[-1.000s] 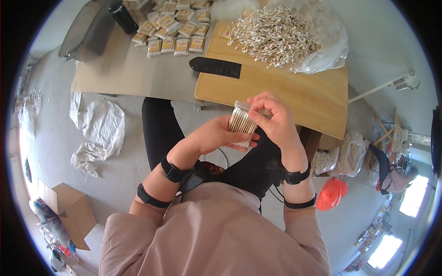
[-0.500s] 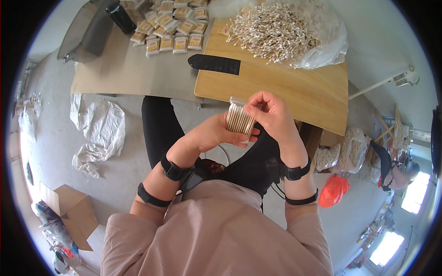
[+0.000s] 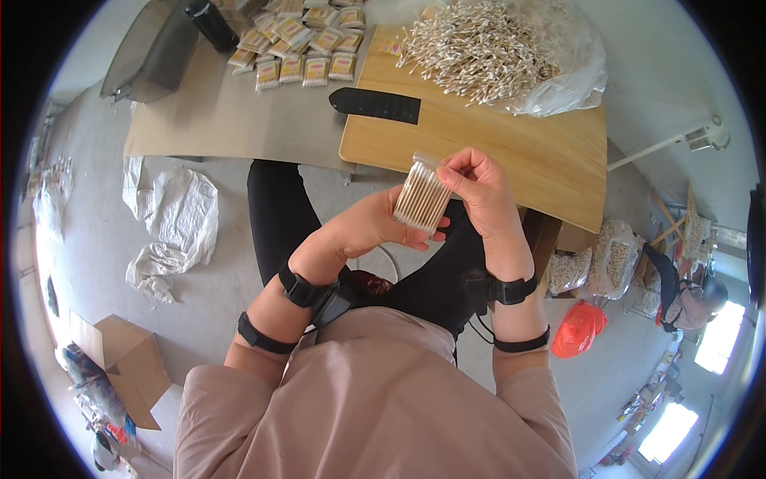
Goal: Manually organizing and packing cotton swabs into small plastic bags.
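Note:
Between my hands, above my lap, is a small clear bag of cotton swabs [image 3: 423, 197], tilted, with the sticks lined up side by side. My left hand [image 3: 373, 222] supports it from below and the left, fingers curled around its lower end. At the upper right corner, near the bag's top strip, the thumb and fingers of my right hand [image 3: 480, 185] pinch the plastic. A big heap of loose cotton swabs [image 3: 479, 52] lies beyond on the wooden board. Several filled swab packets [image 3: 316, 70] with yellow labels are piled at the far left of it.
A black flat strip [image 3: 375, 105] lies across the edge of the wooden board [image 3: 511, 152] and the grey tabletop [image 3: 231, 128]. A dark bottle [image 3: 211, 25] stands by a grey bin [image 3: 152, 56]. White sacking [image 3: 179, 211], a carton [image 3: 128, 359] and a red bag [image 3: 578, 327] are on the floor.
The bag of swabs has moved slightly up and right and turned so its flat face shows more fully. Both hands still hold it.

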A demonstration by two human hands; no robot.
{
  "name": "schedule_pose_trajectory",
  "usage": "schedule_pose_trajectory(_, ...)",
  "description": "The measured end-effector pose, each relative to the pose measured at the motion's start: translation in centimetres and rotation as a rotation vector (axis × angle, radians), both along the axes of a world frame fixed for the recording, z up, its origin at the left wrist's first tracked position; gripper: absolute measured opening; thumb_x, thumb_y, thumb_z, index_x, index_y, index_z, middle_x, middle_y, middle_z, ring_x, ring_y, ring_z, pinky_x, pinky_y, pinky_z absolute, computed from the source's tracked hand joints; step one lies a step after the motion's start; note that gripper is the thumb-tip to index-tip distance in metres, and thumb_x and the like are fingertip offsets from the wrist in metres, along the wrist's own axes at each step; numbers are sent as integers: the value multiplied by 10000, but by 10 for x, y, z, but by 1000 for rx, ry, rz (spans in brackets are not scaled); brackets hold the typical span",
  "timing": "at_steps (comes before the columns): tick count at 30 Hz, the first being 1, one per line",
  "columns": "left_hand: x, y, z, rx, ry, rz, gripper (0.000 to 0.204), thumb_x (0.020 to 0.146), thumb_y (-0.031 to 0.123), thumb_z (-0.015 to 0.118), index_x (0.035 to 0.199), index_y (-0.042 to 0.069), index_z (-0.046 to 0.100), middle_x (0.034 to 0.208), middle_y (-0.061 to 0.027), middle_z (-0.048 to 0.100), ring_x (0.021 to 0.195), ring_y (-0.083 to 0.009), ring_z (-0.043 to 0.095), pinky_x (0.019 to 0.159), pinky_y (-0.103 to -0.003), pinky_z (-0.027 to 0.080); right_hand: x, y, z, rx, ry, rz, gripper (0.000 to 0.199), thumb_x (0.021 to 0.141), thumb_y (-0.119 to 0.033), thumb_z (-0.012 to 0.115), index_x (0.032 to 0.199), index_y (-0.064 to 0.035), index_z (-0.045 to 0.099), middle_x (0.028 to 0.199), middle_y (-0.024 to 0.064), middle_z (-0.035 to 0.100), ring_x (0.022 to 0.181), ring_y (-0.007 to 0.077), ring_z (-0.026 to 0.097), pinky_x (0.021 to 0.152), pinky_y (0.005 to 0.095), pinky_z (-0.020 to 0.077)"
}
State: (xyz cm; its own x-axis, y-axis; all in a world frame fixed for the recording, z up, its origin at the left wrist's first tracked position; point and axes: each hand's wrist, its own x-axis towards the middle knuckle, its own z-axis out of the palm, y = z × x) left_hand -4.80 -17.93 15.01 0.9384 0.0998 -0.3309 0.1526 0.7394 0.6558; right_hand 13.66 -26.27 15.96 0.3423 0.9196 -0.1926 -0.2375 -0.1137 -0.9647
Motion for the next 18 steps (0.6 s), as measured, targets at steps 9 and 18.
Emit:
schedule_pose_trajectory(9,4,-3,-6,86,8,108,440,895,156,691,1277,44,504,1090,-72,661,953,-144,653,810,-280,535,-1,-1,8,52,-122,34,122,841,-46,724,817,-58,605,797,-20,613,703,39,529,648,200,448)
schedule_pose_trajectory(18,32,23,-36,491,143,405,293,976,315,586,1060,43,657,928,36,630,804,-43,541,715,-208,437,-1,22,-24,-23,-297,-91,158,824,-70,740,880,-37,596,777,-13,602,683,53,530,618,207,450)
